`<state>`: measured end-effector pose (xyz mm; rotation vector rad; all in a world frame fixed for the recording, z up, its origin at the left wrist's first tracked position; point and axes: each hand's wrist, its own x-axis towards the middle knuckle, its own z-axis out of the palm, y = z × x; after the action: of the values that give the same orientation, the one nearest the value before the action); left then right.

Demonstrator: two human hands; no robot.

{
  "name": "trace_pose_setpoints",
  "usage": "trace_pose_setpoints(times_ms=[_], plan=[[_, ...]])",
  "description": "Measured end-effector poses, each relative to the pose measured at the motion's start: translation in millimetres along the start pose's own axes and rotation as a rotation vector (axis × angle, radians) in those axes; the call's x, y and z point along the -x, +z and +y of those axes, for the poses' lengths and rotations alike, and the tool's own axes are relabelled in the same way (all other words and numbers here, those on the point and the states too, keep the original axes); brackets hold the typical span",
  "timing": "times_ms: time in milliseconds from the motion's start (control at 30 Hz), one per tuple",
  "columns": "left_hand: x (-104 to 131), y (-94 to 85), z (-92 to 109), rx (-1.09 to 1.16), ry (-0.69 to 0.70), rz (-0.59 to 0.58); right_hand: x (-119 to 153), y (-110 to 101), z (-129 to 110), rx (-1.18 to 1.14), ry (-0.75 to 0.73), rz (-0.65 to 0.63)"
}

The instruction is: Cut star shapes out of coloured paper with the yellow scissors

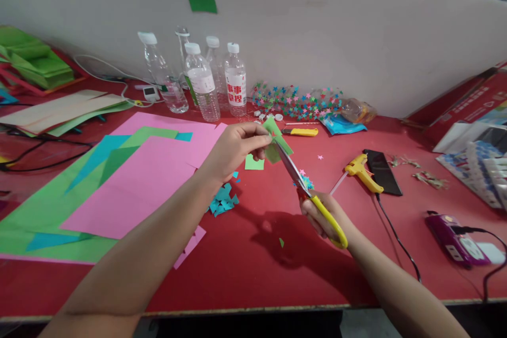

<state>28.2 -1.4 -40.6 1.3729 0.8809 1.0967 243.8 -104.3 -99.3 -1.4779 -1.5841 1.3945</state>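
Note:
My left hand [246,142] pinches a small piece of green paper [280,149] above the red table [253,253]. In my right hand [321,216] is a pair of scissors [295,173] with yellow handles, its blades pointing up and left. The blade tips meet the green paper close to my left fingertips; whether they are cutting through it I cannot tell. Beneath my hands lie a light green paper square [254,162], a heap of blue paper scraps [224,200], a small green scrap [281,242] and some coloured stars [306,181].
Pink paper sheets [146,185] cover the left side. Several plastic bottles [202,84] stand along the wall, beside a star-filled clear bag [299,101]. A yellow cutter knife [301,132], a corded yellow glue gun [363,172], a black phone [384,171] and a purple power strip [455,237] lie rightward.

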Motion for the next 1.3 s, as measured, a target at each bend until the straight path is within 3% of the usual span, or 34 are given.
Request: trace_pose_setpoints(times_ms=[133,500,800,1100,1300], plan=[[0.5,3.3,-1.2,-0.019,-0.002,-0.02,-0.4,-4.1,1.4,0.033,-0.07,-0.026],[0.5,7.3,-6.6,0.277,-0.144,0.028,0.4,-7.3,-1.7,0.021,-0.134,-0.064],[5.0,14.8,-6.9,0.194,-0.055,-0.02,0.9,-7.3,1.2,-0.007,-0.159,-0.037],[3.7,11.3,-6.8,0.249,-0.083,-0.064,-1.2,-8.3,5.4,-0.034,-0.155,-0.047],[0.5,5.4,-8.8,0.315,-0.127,-0.172,-1.1,-9.9,0.8,-0.005,-0.263,-0.148]])
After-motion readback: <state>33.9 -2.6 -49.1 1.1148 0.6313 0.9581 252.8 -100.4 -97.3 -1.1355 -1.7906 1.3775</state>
